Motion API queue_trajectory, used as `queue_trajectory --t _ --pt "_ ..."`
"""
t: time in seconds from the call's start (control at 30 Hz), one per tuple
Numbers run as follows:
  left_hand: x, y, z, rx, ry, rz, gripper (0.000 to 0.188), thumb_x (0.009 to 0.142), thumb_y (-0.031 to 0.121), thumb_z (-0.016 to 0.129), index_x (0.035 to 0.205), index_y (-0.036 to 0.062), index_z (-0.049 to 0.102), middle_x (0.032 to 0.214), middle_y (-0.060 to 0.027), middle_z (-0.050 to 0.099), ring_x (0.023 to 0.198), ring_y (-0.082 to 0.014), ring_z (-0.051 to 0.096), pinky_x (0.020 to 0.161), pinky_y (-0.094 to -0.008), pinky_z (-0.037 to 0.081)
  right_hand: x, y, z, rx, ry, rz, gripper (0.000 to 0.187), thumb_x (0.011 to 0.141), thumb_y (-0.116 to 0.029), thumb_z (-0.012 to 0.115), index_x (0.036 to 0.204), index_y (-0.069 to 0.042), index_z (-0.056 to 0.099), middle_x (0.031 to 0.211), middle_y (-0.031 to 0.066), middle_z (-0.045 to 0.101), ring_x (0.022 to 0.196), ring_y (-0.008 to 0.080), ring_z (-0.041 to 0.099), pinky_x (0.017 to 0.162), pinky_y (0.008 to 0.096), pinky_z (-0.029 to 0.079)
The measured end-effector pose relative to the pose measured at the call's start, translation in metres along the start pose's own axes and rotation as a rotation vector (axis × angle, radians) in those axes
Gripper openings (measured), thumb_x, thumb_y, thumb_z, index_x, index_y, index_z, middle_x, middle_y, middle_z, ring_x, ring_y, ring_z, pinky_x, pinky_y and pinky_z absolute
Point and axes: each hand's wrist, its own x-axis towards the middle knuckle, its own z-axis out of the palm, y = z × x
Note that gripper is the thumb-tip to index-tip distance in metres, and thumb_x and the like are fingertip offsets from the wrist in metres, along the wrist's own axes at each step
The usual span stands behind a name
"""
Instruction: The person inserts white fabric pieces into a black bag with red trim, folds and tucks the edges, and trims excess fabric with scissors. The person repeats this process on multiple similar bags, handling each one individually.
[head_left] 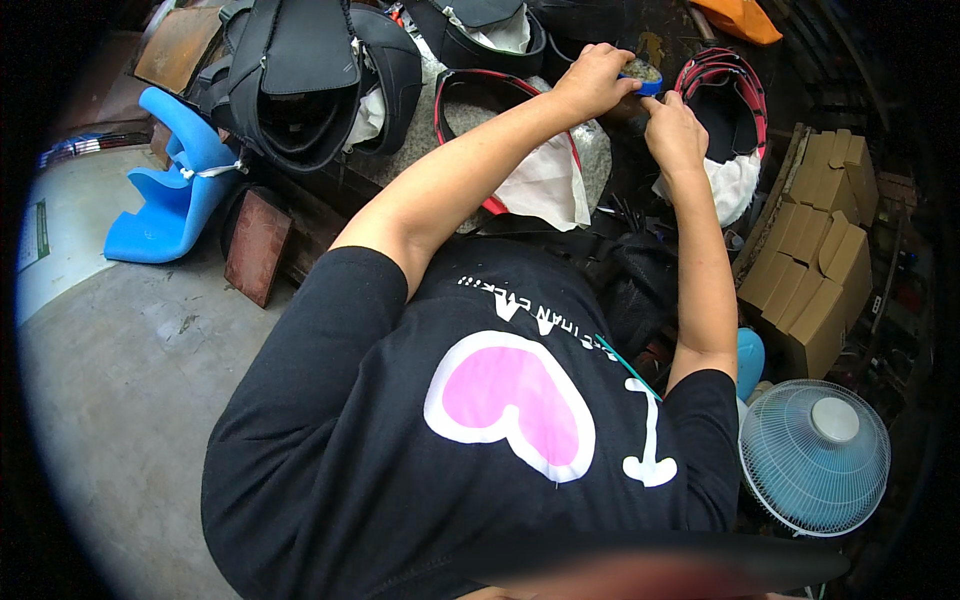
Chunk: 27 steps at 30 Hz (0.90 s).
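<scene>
Both my arms stretch forward to the work surface, where my hands meet at a small round container [648, 88] with a blue rim and a mottled grey-yellow inside. My left hand [595, 82] is closed on its left side, thumb along the near edge. Just below the rim, my right hand [677, 135] is curled, its fingertips at the container; anything between them is hidden. To the right of my hands stands a red-edged black bag part [757, 95] with white lining. Another red-edged piece with a white cloth [545, 185] lies under my left forearm.
Black bags [310, 75] crowd the far left of the surface. A blue moulded plastic piece [185, 195] stands beside a reddish-brown block [258, 245]. Cardboard boxes [820, 260] are stacked at the right, above a fan [815, 458]. Something orange [740, 18] lies at the far edge.
</scene>
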Motion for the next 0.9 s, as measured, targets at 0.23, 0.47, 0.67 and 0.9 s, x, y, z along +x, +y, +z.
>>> queue_trajectory --t 0.23,0.47,0.67,0.9 --pt "-0.009 0.005 -0.006 0.048 -0.078 0.092 0.048 0.077 0.022 0.075 0.12 0.0072 0.061 0.118 -0.0155 0.06 0.114 -0.0327 0.055 0.097 -0.0408 0.045 -0.021 -0.001 -0.02 0.045 -0.01 -0.018 0.033 0.087 -0.013 0.052 0.107 -0.029 0.073 0.095 0.0066 0.063 0.092 0.026 0.065 0.08 0.0402 0.053" --pt "-0.027 0.013 -0.068 0.14 -0.052 0.152 0.041 0.085 0.025 0.067 0.124 0.013 0.059 0.127 -0.0134 0.056 0.11 -0.0333 0.059 0.091 -0.041 0.051 -0.028 -0.014 -0.075 0.621 0.411 -0.137 0.031 0.083 -0.003 0.059 0.108 -0.019 0.071 0.092 0.0059 0.064 0.082 0.0205 0.066 0.071 0.0315 0.052" --pt "-0.098 -0.002 -0.136 0.274 -0.328 -0.103 0.021 0.086 0.009 0.056 0.105 0.0061 0.066 0.1 -0.014 0.065 0.096 -0.0336 0.064 0.084 -0.0425 0.051 -0.025 -0.074 -0.035 0.653 -0.02 -0.098 0.087 0.08 -0.03 0.076 0.149 -0.021 0.024 0.093 0.0159 0.07 0.081 0.0349 0.068 0.073 0.0444 0.053" --pt "-0.139 -0.012 -0.147 0.255 -0.255 -0.036 0.021 0.08 0.006 0.06 0.101 0.0057 0.066 0.097 -0.0125 0.063 0.096 -0.0328 0.062 0.083 -0.0421 0.051 -0.024 -0.071 0.002 0.731 0.287 -0.15 0.077 0.084 -0.004 0.061 0.151 -0.022 0.027 0.084 0.0095 0.07 0.069 0.025 0.068 0.065 0.0376 0.054"
